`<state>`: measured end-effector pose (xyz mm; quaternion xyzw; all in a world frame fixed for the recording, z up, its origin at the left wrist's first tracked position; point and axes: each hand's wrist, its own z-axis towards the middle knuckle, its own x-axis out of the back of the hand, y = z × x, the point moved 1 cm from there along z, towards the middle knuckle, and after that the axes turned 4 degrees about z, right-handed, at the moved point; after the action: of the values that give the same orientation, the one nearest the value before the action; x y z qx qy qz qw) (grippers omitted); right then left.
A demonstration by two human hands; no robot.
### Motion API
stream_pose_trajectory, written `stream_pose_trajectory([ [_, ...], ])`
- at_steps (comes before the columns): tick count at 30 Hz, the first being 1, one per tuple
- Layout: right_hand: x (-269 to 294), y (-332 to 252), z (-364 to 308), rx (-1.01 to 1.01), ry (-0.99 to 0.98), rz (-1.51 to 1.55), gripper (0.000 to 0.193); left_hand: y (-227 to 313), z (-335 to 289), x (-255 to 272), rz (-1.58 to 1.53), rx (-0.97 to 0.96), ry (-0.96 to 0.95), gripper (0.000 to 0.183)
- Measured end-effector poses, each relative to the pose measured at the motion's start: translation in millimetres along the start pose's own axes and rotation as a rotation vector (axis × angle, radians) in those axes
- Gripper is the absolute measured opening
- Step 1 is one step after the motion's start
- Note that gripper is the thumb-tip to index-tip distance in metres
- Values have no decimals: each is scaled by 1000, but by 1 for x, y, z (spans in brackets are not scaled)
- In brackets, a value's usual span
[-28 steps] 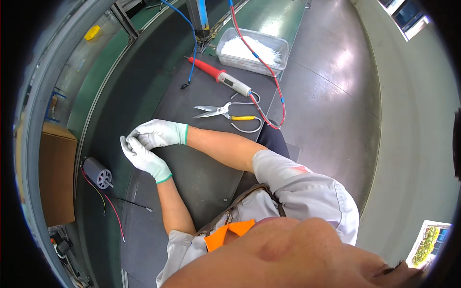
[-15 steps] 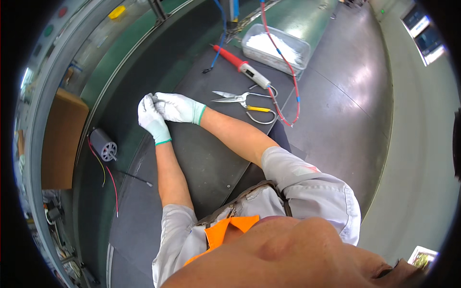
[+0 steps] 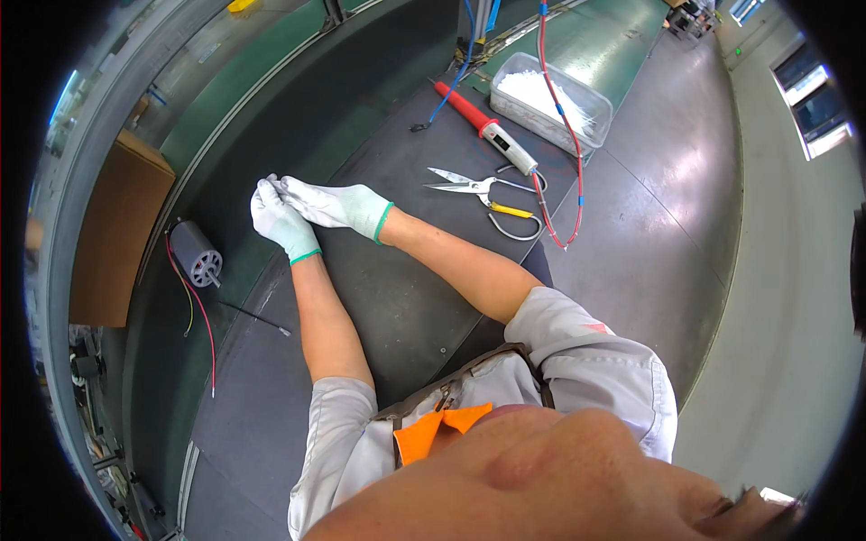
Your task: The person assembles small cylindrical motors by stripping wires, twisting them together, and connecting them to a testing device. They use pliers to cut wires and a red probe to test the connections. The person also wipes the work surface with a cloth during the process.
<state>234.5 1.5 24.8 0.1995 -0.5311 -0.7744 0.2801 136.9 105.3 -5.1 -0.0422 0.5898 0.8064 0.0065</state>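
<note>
Both my hands wear white gloves with green cuffs and are pressed together over the dark work surface. My left hand (image 3: 280, 222) is curled, its fingertips meeting those of my right hand (image 3: 327, 206). Whatever lies between the fingers, if anything, is hidden. To the left of them rests a grey cylindrical motor (image 3: 192, 251) with a shaft, and red and yellow-green wires trail from it. A black lead (image 3: 255, 318) lies beside the motor. On the right, open scissors (image 3: 484, 187) with a yellow-wrapped handle lie apart from my hands.
Beyond the scissors lies a red-and-white handheld probe (image 3: 487, 126) with a red cord (image 3: 578, 203). A clear plastic bin (image 3: 591, 137) of white pieces stands behind it. A blue cable (image 3: 448, 94) hangs at the back. At far left are a cardboard box (image 3: 117, 236) and a metal frame (image 3: 56, 225).
The view has shifted slightly, so the scissors, probe and bin appear farther right. My hands stay pressed together, with the right fingers lying somewhat flatter.
</note>
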Motion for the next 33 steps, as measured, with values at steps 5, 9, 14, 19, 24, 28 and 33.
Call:
stream_pose_trajectory([
  [5,-41,-33,-27,-125,135,712,51,25,-17,-19,-20,-62,-299,35],
  [9,-55,-10,-33,-6,32,338,34,32,-31,-26,-411,-41,-647,65],
  [14,-56,-48,-44,-244,31,950,26,43,-49,-40,-430,225,-911,82],
  [19,-27,-46,-30,-25,-374,749,28,25,-40,-40,-368,204,-582,52],
  [24,-18,-30,-13,-306,-174,1250,31,20,-29,-44,-290,75,-350,47],
  [28,6,-17,-29,-1235,14,2140,31,4,-8,-57,-218,61,-193,48],
  [33,19,46,-47,-1324,-131,2325,26,-18,22,-60,-45,-4,-22,50],
])
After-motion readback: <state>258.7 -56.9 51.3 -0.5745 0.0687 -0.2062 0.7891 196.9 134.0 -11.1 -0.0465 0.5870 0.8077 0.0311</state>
